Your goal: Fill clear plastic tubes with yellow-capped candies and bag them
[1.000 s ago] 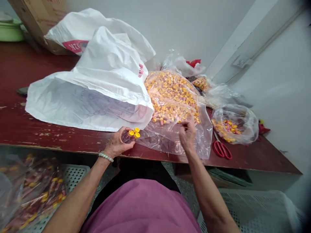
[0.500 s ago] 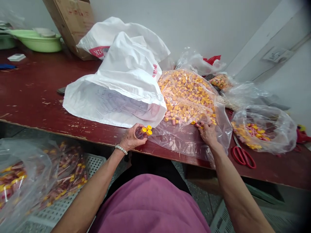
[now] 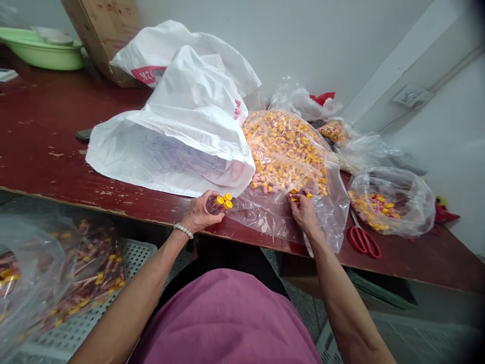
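My left hand (image 3: 200, 212), with a beaded bracelet at the wrist, is closed around several clear tubes with yellow caps (image 3: 224, 201) at the table's front edge. My right hand (image 3: 303, 212) is at the mouth of a large clear bag, its fingers pinched at a small yellow-capped piece (image 3: 294, 192). That clear bag (image 3: 265, 217) holds a heap of yellow-capped pieces (image 3: 284, 146). Left of it lies an open white sack (image 3: 197, 121) with clear tubes inside.
Red-handled scissors (image 3: 364, 241) and a smaller clear bag of yellow pieces (image 3: 392, 202) lie to the right. A green basin (image 3: 45, 53) and cardboard box (image 3: 104, 35) stand back left. Bagged capped tubes (image 3: 94, 273) rest in a white basket (image 3: 138, 255) below the table.
My right hand has moved left along the bag's mouth, closer to my left hand. My left hand still holds the tubes. The whole view has shifted slightly.
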`<state>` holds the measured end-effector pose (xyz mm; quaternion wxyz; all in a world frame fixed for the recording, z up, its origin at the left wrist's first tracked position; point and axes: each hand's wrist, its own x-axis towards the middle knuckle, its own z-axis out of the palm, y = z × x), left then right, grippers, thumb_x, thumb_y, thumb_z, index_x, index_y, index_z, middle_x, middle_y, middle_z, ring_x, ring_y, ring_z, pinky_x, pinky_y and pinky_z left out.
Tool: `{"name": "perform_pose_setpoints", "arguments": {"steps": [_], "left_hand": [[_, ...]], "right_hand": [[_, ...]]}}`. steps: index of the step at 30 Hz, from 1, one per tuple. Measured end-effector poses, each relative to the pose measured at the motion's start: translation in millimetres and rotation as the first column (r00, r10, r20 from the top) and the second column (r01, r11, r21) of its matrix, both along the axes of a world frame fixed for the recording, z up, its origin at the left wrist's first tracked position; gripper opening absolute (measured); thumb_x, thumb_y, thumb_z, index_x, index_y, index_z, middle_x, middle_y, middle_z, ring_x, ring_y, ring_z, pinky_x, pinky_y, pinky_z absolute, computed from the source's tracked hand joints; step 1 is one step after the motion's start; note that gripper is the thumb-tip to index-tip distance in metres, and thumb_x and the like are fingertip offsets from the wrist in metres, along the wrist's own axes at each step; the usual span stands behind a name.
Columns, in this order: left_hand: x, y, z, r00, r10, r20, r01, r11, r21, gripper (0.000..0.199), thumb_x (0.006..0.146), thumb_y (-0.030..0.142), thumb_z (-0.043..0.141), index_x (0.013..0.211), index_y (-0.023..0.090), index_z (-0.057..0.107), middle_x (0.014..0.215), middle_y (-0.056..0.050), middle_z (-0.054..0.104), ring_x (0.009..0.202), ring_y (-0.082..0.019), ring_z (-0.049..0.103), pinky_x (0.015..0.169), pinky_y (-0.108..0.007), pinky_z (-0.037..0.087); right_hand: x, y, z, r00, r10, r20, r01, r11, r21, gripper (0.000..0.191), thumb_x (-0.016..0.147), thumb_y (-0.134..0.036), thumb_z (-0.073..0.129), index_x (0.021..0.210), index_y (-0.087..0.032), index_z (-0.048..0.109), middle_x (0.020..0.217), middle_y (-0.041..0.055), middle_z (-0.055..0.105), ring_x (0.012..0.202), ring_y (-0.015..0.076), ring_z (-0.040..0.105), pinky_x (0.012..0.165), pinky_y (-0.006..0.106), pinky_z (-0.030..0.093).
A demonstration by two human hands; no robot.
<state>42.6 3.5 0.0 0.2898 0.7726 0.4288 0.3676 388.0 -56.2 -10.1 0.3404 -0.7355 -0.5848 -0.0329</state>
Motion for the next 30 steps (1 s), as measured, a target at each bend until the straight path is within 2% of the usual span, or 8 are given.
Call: {"name": "perform_pose_setpoints", "arguments": {"steps": [4,7,11,17,19,22,27,30], "left_hand": [[1.2,-1.5,2.7,0.999,-0.023,0.035,0.024,0.999,-0.026,0.041,0.059,0.027,0.068,0.095,0.019,0.049,0.085,-0.001,0.067,0.073,-0.016,0.067,0.067,-0.026,0.054],[1.5,-2.5,5.2,0.999,-0.01,0.033,0.011,1.0,-0.029,0.04,0.059,0.028,0.069,0.093,0.019,0.05,0.085,-0.002,0.067,0.073,-0.016,0.066,0.066,-0.026,0.053],[0.4,-2.2,7.1,1.0,0.0,-0.017,0.0,1.0,-0.009,0.042,0.059,0.032,0.069,0.094,0.018,0.051,0.087,-0.002,0.066,0.072,-0.016,0.064,0.066,-0.026,0.051],[-0.5,-1.3,5.7,1.0,-0.026,0.002,0.026,1.0,-0.01,0.038,0.061,0.031,0.068,0.093,0.018,0.051,0.081,0.0,0.064,0.066,-0.013,0.059,0.063,-0.024,0.048],[0.1,-2.0,5.4,1.0,-0.022,0.008,0.022,1.0,-0.017,0.036,0.061,0.03,0.067,0.091,0.018,0.05,0.078,0.001,0.063,0.063,-0.011,0.058,0.06,-0.022,0.047],[0.7,-3.3,6.6,0.999,-0.018,0.035,0.019,0.999,-0.044,0.038,0.061,0.03,0.067,0.092,0.018,0.05,0.079,0.001,0.063,0.063,-0.011,0.058,0.06,-0.022,0.047],[-0.6,-3.9,11.3,0.999,-0.032,0.029,0.033,0.999,-0.032,0.039,0.06,0.029,0.067,0.094,0.018,0.051,0.083,0.0,0.065,0.069,-0.013,0.061,0.064,-0.023,0.049],[-1.2,-3.2,11.2,0.999,-0.035,0.013,0.035,0.999,-0.033,0.04,0.06,0.03,0.067,0.095,0.018,0.052,0.085,-0.001,0.066,0.07,-0.014,0.062,0.065,-0.024,0.05]], "right_hand": [[-30.5,-22.1,25.4,0.988,0.04,-0.15,-0.03,0.997,0.064,0.03,0.084,-0.027,0.042,0.108,-0.014,0.053,0.09,0.0075,0.06,0.067,0.0152,0.053,0.066,0.031,0.046],[-85.1,-38.5,48.6,0.93,0.282,-0.236,-0.269,0.959,0.088,0.029,0.087,-0.024,0.041,0.114,-0.021,0.052,0.093,0.0055,0.06,0.073,0.0155,0.055,0.065,0.03,0.047],[-156.1,-31.8,64.0,0.801,0.597,-0.038,-0.592,0.8,0.098,0.03,0.086,-0.013,0.041,0.113,-0.021,0.052,0.106,0.0089,0.057,0.097,0.0196,0.053,0.084,0.036,0.046],[-184.2,-7.0,65.2,0.689,0.708,0.159,-0.714,0.7,-0.021,0.039,0.085,-0.008,0.04,0.121,-0.019,0.048,0.113,0.0126,0.054,0.103,0.0227,0.05,0.089,0.04,0.046],[-180.5,-6.1,65.6,0.703,0.7,0.124,-0.709,0.703,0.055,0.041,0.085,-0.007,0.04,0.124,-0.019,0.045,0.118,0.0121,0.051,0.109,0.0214,0.047,0.093,0.039,0.044],[-177.0,-8.2,59.5,0.787,0.608,0.104,-0.617,0.776,0.134,0.037,0.082,-0.005,0.042,0.114,-0.019,0.053,0.118,0.0115,0.048,0.109,0.022,0.046,0.093,0.04,0.043],[-191.9,-13.7,42.2,0.805,0.544,0.238,-0.549,0.834,-0.049,0.044,0.077,-0.004,0.047,0.113,-0.027,0.058,0.127,0.0076,0.045,0.108,0.0267,0.042,0.089,0.045,0.04],[-190.6,-15.8,45.9,0.813,0.538,0.221,-0.548,0.836,-0.018,0.041,0.078,-0.007,0.048,0.111,-0.028,0.059,0.129,0.0069,0.043,0.111,0.0258,0.042,0.09,0.044,0.04]]}}
